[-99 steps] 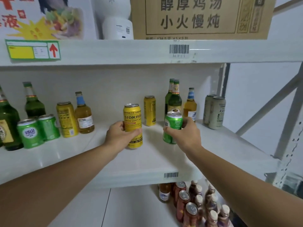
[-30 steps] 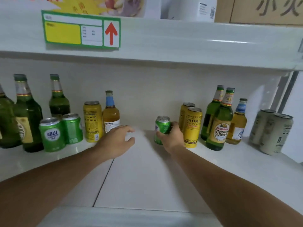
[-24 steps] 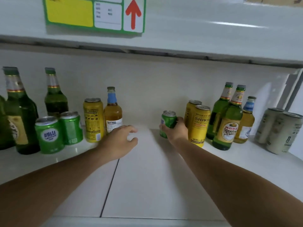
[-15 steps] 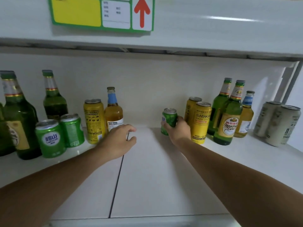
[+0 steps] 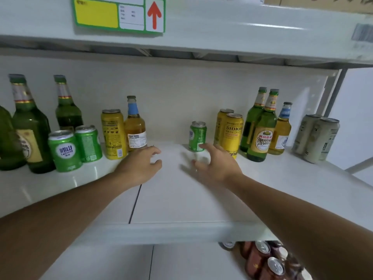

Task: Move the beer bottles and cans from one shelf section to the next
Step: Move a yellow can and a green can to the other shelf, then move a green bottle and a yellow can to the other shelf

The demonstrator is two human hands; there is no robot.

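Observation:
A small green can (image 5: 197, 136) stands upright on the white shelf (image 5: 181, 195), left of two tall yellow cans (image 5: 233, 132). My right hand (image 5: 217, 164) hovers just in front of it, fingers spread, holding nothing. My left hand (image 5: 141, 164) floats over the shelf with loosely curled fingers, empty, beside a yellow can (image 5: 113, 134) and an amber bottle (image 5: 134, 126). Two green cans (image 5: 73, 147) and green bottles (image 5: 30, 126) stand at the left. To the right are two green bottles (image 5: 261, 126), an amber bottle (image 5: 281, 130) and two pale cans (image 5: 316, 138).
An upper shelf edge (image 5: 201, 27) with a green-and-yellow label (image 5: 119, 15) hangs overhead. A seam (image 5: 134, 205) splits the shelf into two sections. Below at the right, several brown bottles and cans (image 5: 270, 259) stand on a lower level. A metal upright (image 5: 335, 91) frames the right end.
My right hand has let go of the small green can and drawn back slightly with fingers spread. The can now stands free on the shelf. My left hand has barely moved.

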